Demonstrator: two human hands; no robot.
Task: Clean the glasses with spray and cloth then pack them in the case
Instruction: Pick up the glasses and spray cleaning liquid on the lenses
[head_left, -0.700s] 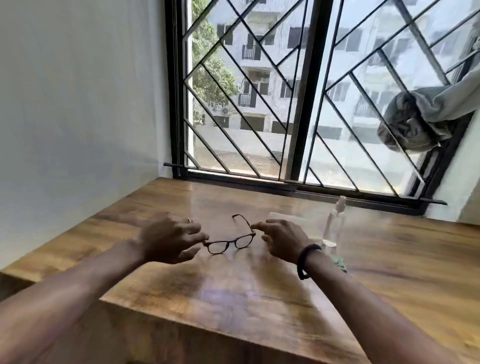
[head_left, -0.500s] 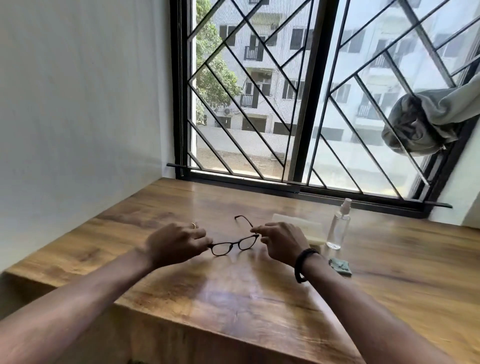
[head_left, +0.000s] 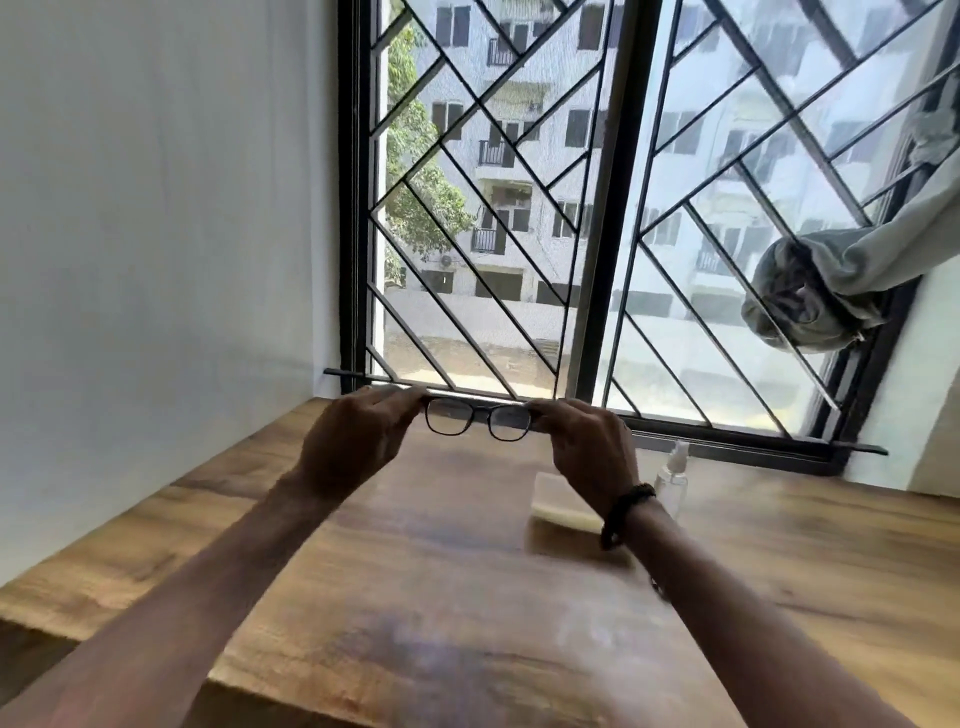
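Note:
Black-framed glasses (head_left: 477, 420) are held up in the air above the wooden table (head_left: 415, 597), lenses facing me. My left hand (head_left: 358, 439) pinches the frame's left end and my right hand (head_left: 587, 447) pinches its right end. A pale, flat case (head_left: 558, 501) lies on the table under my right wrist. A small clear spray bottle (head_left: 672, 478) stands just right of it. The cloth is hidden behind my right forearm.
A barred window (head_left: 597, 260) runs along the table's far edge. A white wall (head_left: 156, 260) closes the left side. A grey bundled cloth (head_left: 810, 296) hangs on the window bars at the right. The table's near edge is close to my body.
Both hands took hold of the glasses, which lay on the table, and lifted them up to window-sill height. The view tilted upward.

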